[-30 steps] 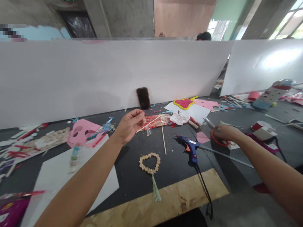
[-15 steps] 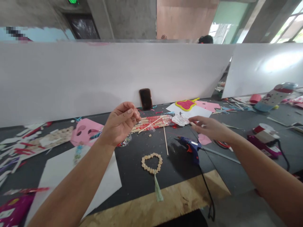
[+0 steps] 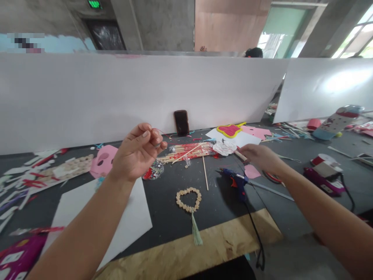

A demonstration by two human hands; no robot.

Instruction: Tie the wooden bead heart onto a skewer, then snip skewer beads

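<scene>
Now pinching thin thread (image 3: pixel 163 134) in left hand (image 3: pixel 134 153), trailing it rightward from the grip. Coming off the red loop (image 3: pixel 271 177) with right hand (image 3: pixel 262 157), reaching just right of the white wad (image 3: pixel 224 147), not clearly showing any grasp; so probably putting loop aside for thread.

A craft workshop, from where I stand: glue gun (image 3: pixel 240 186), packet of sticks (image 3: pixel 194 149), beaded heart (image 3: pixel 192 209), and paper scraps littering a dark worktable (image 3: pixel 167 206). Raw grey wall (image 3: pixel 167 25) and lit green sign (image 3: pixel 94 4) behind the white partition (image 3: pixel 116 93).
</scene>
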